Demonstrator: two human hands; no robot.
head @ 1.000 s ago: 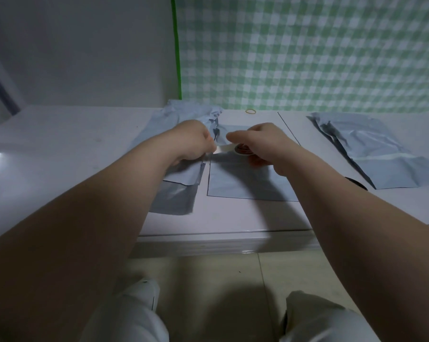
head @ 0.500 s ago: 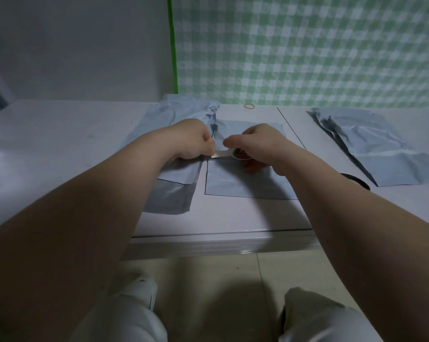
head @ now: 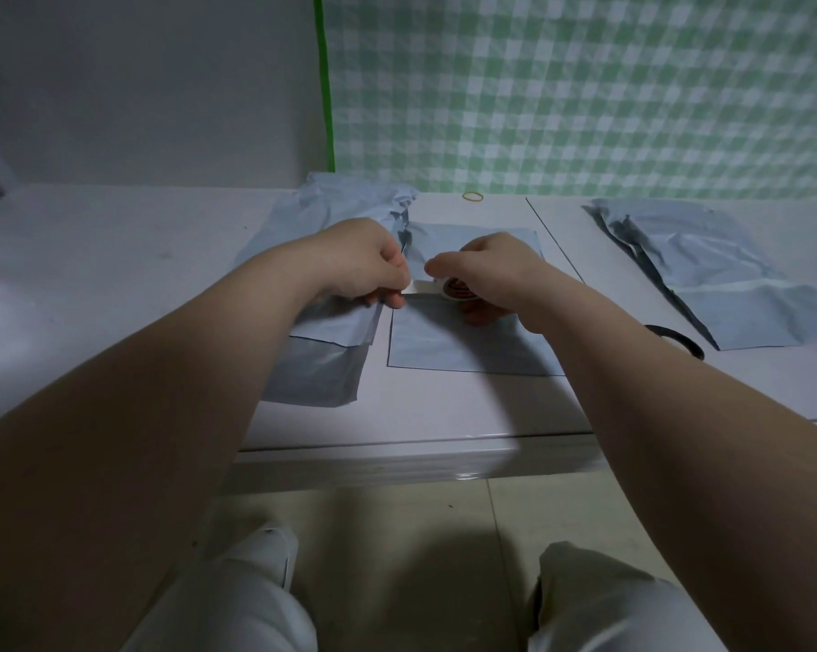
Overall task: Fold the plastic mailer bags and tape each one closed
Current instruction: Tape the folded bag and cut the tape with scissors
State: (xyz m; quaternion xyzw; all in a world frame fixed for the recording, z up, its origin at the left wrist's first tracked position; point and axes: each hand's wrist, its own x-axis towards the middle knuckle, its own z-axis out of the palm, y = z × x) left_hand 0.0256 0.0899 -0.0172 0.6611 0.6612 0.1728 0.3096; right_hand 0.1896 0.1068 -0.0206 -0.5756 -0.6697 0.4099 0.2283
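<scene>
Covering the middle mailer (head: 467,343), hands (head: 364,261) (head: 495,270) stretch tape (head: 458,290); scissors (head: 677,342), perhaps, behind forearm (head: 632,378).

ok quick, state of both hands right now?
Left hand: pinching the free end of the tape strip.
Right hand: gripping the tape roll.

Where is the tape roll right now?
In the head view, the tape roll sits in the right hand, just right of centre over the flat mailer bag. The left hand pinches its free end.
</scene>
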